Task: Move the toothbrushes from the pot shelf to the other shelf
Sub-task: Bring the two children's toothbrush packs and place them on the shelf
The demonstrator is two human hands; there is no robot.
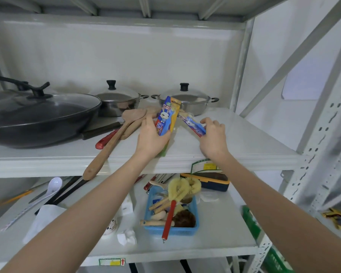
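On the upper pot shelf [244, 154], my left hand [150, 138] grips a blue and yellow toothbrush pack [168, 115] with a rabbit picture, tilted upward above the shelf. My right hand [214, 137] holds a second blue toothbrush pack [193, 125], which lies slanted close to the shelf surface. Both hands sit near the shelf's front middle, in front of a steel pot [185, 101]. Below is the other shelf [215, 245], white and cluttered.
A black wok with glass lid [37, 115] and another lidded steel pot [114, 101] stand on the left of the pot shelf, with wooden spatulas [110, 142] overhanging its edge. The lower shelf holds a blue basket of brushes [171, 213], a white spoon [54, 185] and black utensils.
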